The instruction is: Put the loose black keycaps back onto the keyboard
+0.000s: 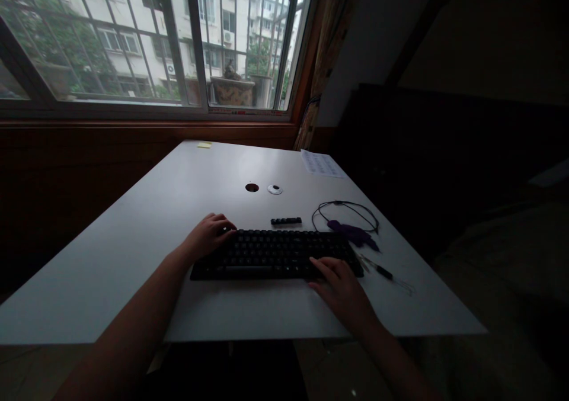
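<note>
A black keyboard (267, 253) lies across the white table in front of me. My left hand (210, 235) grips its far left corner, the fingers curled over the back edge. At the front right, my right hand (335, 276) holds the near edge, with fingers over the keys and the thumb low at the front. Just behind the keyboard sits a short row of black keycaps (285, 221). To the right are a crumpled purple cloth (353, 234) and a black-handled tool with thin wire ends (384, 272). Part of the keyboard's left end is hidden by my left hand.
A looped black cable (340, 203) lies behind the purple cloth. Farther back, the white table (146, 229) has a round hole (252, 188) and a white round cover (275, 189). A printed sheet (322, 164) and a yellow note (204, 145) lie near the window.
</note>
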Available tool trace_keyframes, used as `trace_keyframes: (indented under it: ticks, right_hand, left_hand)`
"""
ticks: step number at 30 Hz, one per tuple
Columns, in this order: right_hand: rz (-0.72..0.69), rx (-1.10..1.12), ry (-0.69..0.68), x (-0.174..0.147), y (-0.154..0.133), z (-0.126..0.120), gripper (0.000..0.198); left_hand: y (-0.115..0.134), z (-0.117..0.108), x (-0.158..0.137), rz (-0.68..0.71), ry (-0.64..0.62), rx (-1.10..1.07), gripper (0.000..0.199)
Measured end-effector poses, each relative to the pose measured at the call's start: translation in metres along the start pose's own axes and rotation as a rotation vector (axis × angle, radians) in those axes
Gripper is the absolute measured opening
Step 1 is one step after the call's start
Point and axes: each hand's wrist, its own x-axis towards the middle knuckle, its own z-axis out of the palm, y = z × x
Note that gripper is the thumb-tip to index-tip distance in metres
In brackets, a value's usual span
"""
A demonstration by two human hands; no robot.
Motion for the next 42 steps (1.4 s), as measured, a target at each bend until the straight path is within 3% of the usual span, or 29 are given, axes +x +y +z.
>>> trace_keyframes:
  ticks: [6, 27, 30, 35, 42]
  right_hand:
    - [-0.054, 0.018, -0.095, 0.000, 0.004, -0.004, 0.051]
    - [-0.043, 0.078, -0.071, 0.001, -0.004, -0.006, 0.043]
    - [0.041, 0.169, -0.049, -0.002, -0.005, -0.005, 0.045]
    - [0.299, 0.303, 0.014, -0.011, -0.012, 0.001, 0.032]
    - [0.369, 0.396, 0.038, -0.019, -0.018, 0.000, 0.030]
  left_hand:
    - [0.002, -0.001, 0.000, -0.015, 0.005, -0.007, 0.026]
    - [-0.003, 0.000, -0.001, -0.009, 0.011, -0.011, 0.027]
    - [-0.004, 0.001, -0.001, -0.010, 0.007, -0.010, 0.027]
    - [-0.002, 0.000, -0.002, -0.013, 0.011, -0.013, 0.027]
    - [-0.005, 0.002, -0.002, -0.009, 0.016, 0.000, 0.028]
